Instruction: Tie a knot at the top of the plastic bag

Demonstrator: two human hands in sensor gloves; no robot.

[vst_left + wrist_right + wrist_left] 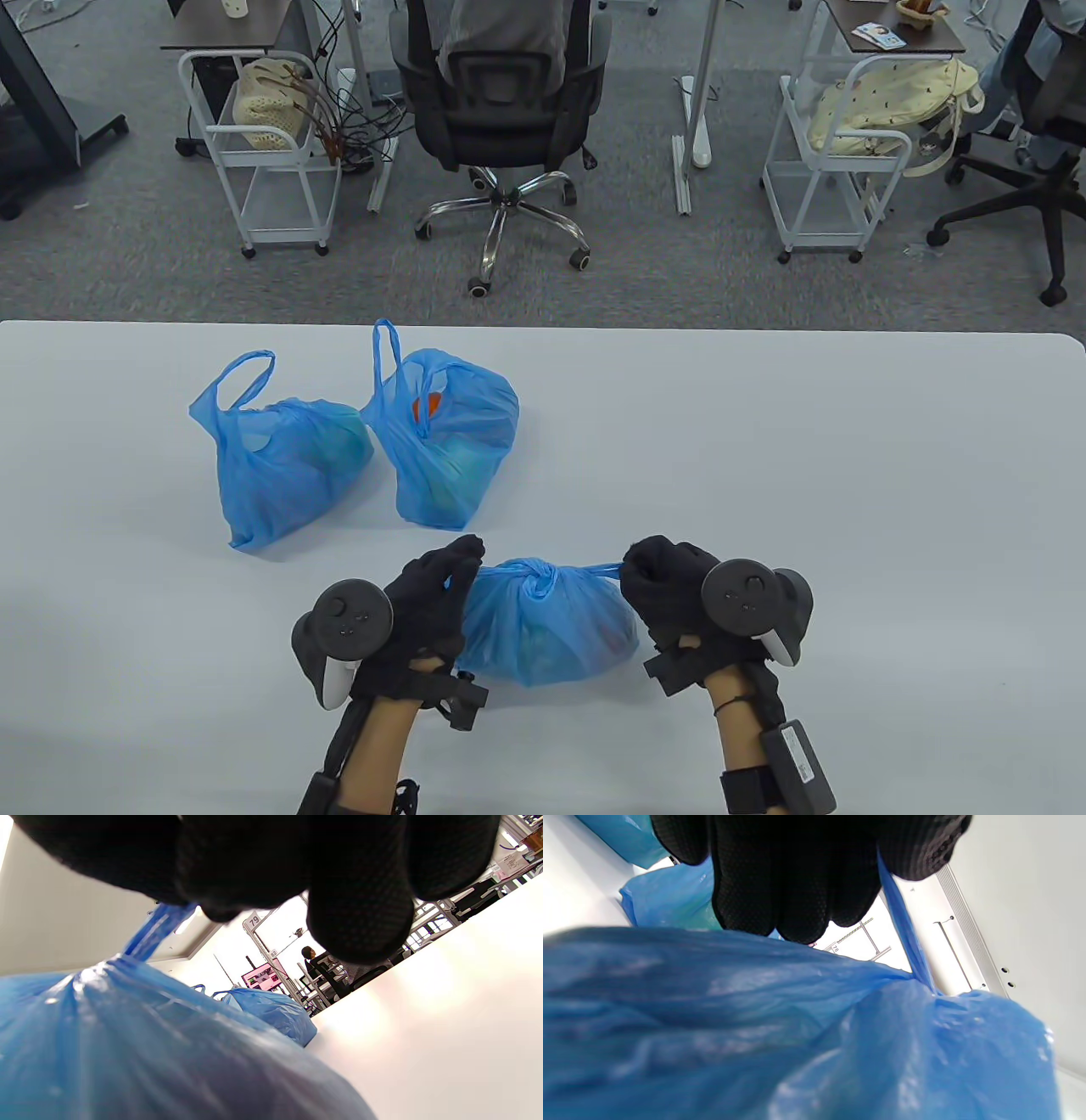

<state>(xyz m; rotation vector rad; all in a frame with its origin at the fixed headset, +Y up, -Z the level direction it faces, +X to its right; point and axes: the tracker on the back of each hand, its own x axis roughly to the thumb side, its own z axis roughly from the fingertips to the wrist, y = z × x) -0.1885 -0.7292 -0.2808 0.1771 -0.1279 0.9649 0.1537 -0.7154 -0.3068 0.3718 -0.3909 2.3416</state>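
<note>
The blue plastic bag [543,628] sits near the table's [848,509] front edge, bulging, its top cinched into a knot [536,582]. The left hand [424,611] and right hand [670,586] each pinch a handle strand [594,570], apparently taut.

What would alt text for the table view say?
Two gloved hands pull a blue bag's handles apart, tightening a knot at its top: left hand on one side, right hand on the other. Two more blue bags with loose handles sit farther back on the white table.
</note>
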